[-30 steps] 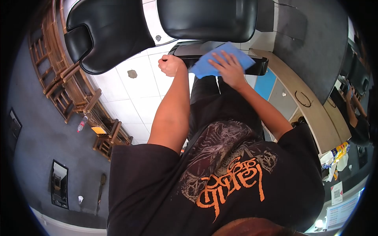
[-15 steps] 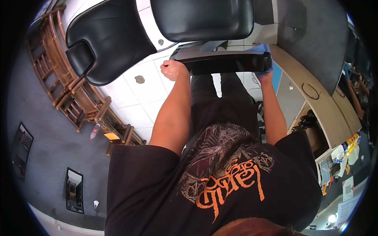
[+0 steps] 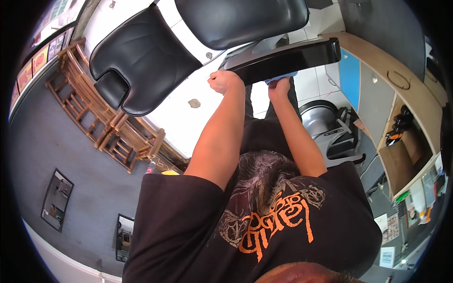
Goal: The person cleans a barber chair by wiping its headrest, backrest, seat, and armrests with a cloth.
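A glossy black armrest (image 3: 292,59) of a salon chair slants across in front of me. My right hand (image 3: 279,87) is closed on a blue cloth (image 3: 282,76), pressed to the underside of the armrest near its middle. Part of the cloth is hidden behind the armrest. At the armrest's left end, my left hand (image 3: 223,81) is curled into a fist beside its edge. What is inside that fist, if anything, cannot be made out. The black padded seat (image 3: 245,21) and a black backrest with a headrest (image 3: 141,61) lie beyond my hands.
Bamboo benches (image 3: 94,108) stand along the left. To the right runs a wooden counter (image 3: 377,61) with a dark beaded loop (image 3: 399,80) on it and cables in an open shelf. A grey basin-like seat (image 3: 321,118) with black parts stands by my right arm.
My right hand and the blue cloth have moved left, from the armrest's right end to beneath its middle. The view has shifted, and my left fist stays by the left end.
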`<action>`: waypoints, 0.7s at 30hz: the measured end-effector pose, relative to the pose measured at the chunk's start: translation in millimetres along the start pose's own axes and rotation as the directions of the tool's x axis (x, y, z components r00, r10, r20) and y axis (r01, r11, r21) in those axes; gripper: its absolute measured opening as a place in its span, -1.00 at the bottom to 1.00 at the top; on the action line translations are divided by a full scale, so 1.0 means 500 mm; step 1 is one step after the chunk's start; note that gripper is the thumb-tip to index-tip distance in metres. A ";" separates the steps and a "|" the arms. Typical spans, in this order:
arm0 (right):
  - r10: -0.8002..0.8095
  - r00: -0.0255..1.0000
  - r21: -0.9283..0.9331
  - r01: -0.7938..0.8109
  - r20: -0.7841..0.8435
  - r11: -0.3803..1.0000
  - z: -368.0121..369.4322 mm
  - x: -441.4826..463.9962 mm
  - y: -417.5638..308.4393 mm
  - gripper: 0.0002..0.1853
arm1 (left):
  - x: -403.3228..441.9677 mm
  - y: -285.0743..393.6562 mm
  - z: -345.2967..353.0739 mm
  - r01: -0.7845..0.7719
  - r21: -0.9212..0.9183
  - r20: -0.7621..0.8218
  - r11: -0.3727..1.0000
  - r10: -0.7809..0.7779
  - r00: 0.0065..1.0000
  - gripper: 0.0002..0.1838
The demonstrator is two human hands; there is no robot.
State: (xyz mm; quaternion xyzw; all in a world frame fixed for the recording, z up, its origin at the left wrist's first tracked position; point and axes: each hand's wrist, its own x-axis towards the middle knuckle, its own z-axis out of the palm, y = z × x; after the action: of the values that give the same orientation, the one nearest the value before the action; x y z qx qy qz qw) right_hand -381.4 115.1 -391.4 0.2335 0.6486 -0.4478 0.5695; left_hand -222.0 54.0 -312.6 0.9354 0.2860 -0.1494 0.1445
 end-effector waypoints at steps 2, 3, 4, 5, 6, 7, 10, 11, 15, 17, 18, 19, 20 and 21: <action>-0.050 0.995 -0.131 0.061 0.089 0.989 -0.023 -0.067 0.029 -0.55 | 0.029 -0.019 0.023 -0.024 0.006 -0.014 1.000 0.024 1.000 -0.51; -0.075 0.988 -0.192 0.099 0.132 0.976 -0.032 -0.119 0.042 -0.55 | 0.037 -0.026 0.032 -0.039 0.010 -0.017 0.999 0.039 0.999 -0.51; -0.018 0.989 -0.205 0.048 0.147 0.978 -0.017 -0.200 0.049 -0.52 | 0.036 -0.027 0.032 -0.050 0.034 -0.014 0.998 0.051 0.999 -0.51; 0.039 0.986 -0.219 -0.003 0.163 0.976 0.010 -0.275 0.056 -0.49 | 0.033 -0.025 0.029 -0.061 0.057 -0.013 0.997 0.062 0.998 -0.51; 0.050 0.980 -0.126 -0.025 0.194 0.992 0.023 -0.306 0.070 -0.43 | 0.032 -0.025 0.027 -0.072 0.081 -0.012 0.994 0.073 0.997 -0.51; 0.058 0.974 -0.091 -0.039 0.218 0.995 0.020 -0.304 0.072 -0.41 | 0.036 -0.029 0.030 -0.070 0.087 -0.024 0.994 0.072 0.997 -0.50; 0.051 0.953 0.064 -0.073 0.298 0.995 0.028 -0.249 0.070 -0.34 | 0.044 -0.026 0.044 -0.069 0.115 -0.073 0.991 0.078 0.994 -0.50; 0.012 0.961 0.107 -0.043 0.275 0.993 0.048 -0.253 0.043 -0.33 | 0.042 -0.025 0.045 -0.065 0.132 -0.100 0.989 0.078 0.992 -0.50; -0.201 0.968 0.258 0.157 0.152 0.953 0.097 -0.152 -0.044 -0.31 | 0.034 -0.025 0.051 -0.128 0.139 -0.119 0.982 0.144 0.982 -0.49; -0.365 0.922 0.248 0.327 0.126 0.912 0.115 -0.120 -0.114 -0.33 | 0.060 -0.035 0.073 -0.135 0.086 -0.138 0.987 0.146 0.980 -0.49; -0.447 0.886 0.256 0.407 0.123 0.877 0.117 -0.081 -0.150 -0.33 | 0.079 -0.040 0.090 -0.144 0.088 -0.153 0.986 0.157 0.976 -0.48; -0.524 0.843 0.260 0.482 0.120 0.837 0.116 -0.037 -0.189 -0.33 | 0.097 -0.044 0.108 -0.153 0.091 -0.168 0.984 0.167 0.972 -0.48; -0.541 0.836 0.266 0.502 0.097 0.823 0.121 -0.013 -0.239 -0.36 | 0.113 -0.047 0.123 -0.175 0.135 -0.186 0.975 0.198 0.962 -0.48; -0.557 0.828 0.269 0.521 0.074 0.810 0.124 0.011 -0.278 -0.38 | 0.123 -0.049 0.128 -0.192 0.181 -0.202 0.965 0.228 0.953 -0.48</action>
State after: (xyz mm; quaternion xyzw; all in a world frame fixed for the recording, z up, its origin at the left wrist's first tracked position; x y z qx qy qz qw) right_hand -463.1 -6.6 -349.5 0.0718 0.5855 -0.6813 0.4335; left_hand -199.9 81.1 -397.8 0.9799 0.1862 -0.0505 0.0516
